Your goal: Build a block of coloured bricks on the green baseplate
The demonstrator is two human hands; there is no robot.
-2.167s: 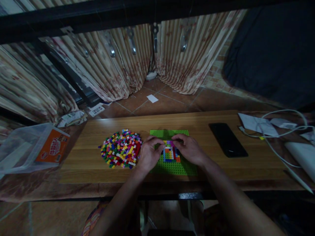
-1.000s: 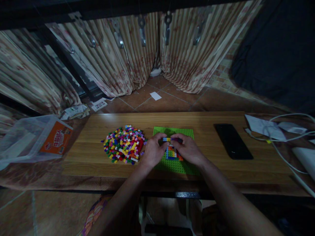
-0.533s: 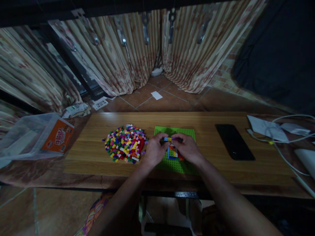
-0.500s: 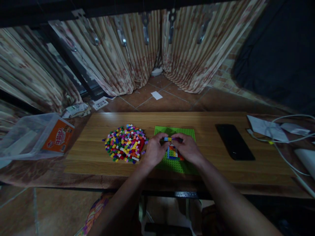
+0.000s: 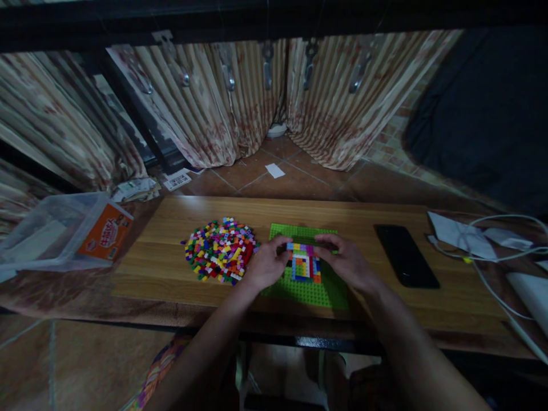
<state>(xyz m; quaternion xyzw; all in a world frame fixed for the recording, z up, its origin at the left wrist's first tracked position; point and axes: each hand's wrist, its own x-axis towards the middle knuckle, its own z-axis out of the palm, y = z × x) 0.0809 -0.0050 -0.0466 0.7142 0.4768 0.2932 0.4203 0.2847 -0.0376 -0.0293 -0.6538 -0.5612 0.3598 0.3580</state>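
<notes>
A small build of coloured toy bricks (image 5: 305,268) sits on a green studded baseplate (image 5: 317,297). Its far edge has a row of blue, yellow and purple bricks (image 5: 300,249). My left hand (image 5: 266,265) is at the left end of this row, index finger and thumb apart; whether they touch the bricks is unclear. Off the right end, my right hand (image 5: 349,261) has its thumb and fingers spread, with nothing visible in them. To the left of my left hand lies a pile of loose, many-coloured bricks (image 5: 220,250).
A black phone (image 5: 406,256) lies right of the baseplate on the wooden board (image 5: 145,268). Beyond it are white cables (image 5: 479,257) and papers (image 5: 449,231). A clear plastic box (image 5: 55,228) with an orange label stands at the far left.
My hands have moved apart, the right one drawing away to the right with its fingers opening. More of the brick build now shows between them. The camera view has shifted slightly.
</notes>
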